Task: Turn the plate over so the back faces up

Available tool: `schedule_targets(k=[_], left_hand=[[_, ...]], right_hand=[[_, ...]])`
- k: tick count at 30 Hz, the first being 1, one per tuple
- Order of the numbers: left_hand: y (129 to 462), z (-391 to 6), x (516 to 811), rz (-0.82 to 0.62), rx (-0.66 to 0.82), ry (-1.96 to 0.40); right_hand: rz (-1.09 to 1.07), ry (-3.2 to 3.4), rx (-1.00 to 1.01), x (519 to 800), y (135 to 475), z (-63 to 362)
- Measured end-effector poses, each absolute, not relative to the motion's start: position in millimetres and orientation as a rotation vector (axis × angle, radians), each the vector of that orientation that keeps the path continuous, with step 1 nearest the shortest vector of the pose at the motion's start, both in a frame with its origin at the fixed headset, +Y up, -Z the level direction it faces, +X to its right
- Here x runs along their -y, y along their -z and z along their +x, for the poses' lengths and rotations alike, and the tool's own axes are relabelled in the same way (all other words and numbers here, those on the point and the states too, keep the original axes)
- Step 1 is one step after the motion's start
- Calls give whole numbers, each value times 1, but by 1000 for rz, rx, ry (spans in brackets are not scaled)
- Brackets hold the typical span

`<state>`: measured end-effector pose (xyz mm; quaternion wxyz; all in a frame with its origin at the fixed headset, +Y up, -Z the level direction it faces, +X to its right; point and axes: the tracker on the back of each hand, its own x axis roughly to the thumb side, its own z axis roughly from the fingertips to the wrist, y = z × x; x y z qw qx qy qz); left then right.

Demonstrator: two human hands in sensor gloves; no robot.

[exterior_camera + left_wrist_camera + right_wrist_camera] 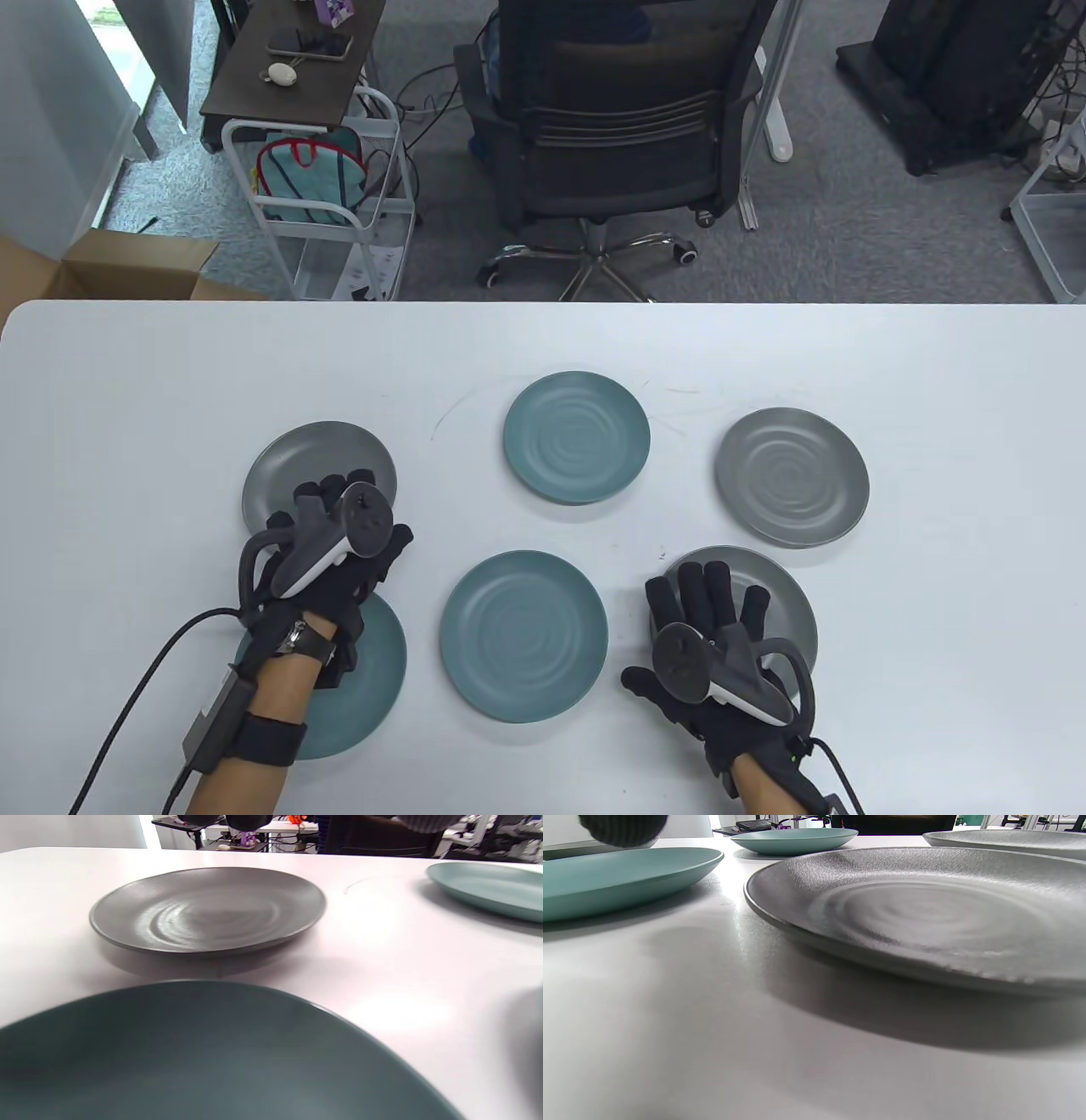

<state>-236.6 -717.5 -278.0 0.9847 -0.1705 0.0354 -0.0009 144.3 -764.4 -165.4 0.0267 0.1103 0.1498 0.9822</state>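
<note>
Several round plates lie face up on the white table [127, 407]. My left hand [339, 501] hovers open, fingers over the near edge of the back-left grey plate [318, 458], wrist over the front-left teal plate [377, 671]. The left wrist view shows that grey plate [208, 910] lying flat, the teal plate [212, 1052] below it, and my fingertips [248, 820] clear above. My right hand [704, 594] is open with fingers spread over the front-right grey plate [793, 607], which lies flat in the right wrist view [925, 912]. Neither hand holds anything.
A teal plate [577, 437] lies at the back centre, another teal plate [523, 637] at the front centre between my hands, and a grey plate [792, 488] at the back right. An office chair [611, 127] stands beyond the table's far edge.
</note>
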Motion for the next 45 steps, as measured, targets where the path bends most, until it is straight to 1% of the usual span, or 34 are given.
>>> schedule_targets(k=[7,13,18,26,45], left_hand=[[304,-250,727,-399,-147,1],[315,-252,741,-462,-179,-4],[318,-251,754,-500,-193,-11],[321,-247,763,-515,-213,27],[327,-231,769,-516,-195,155]], right_hand=[[326,-3030,-450,763,165,144],[323,-3033,-450,764,166,144],[327,-3022,-449,764,166,144],[331,-3017,-451,764,166,144],[348,-3012,-452,765,166,141]])
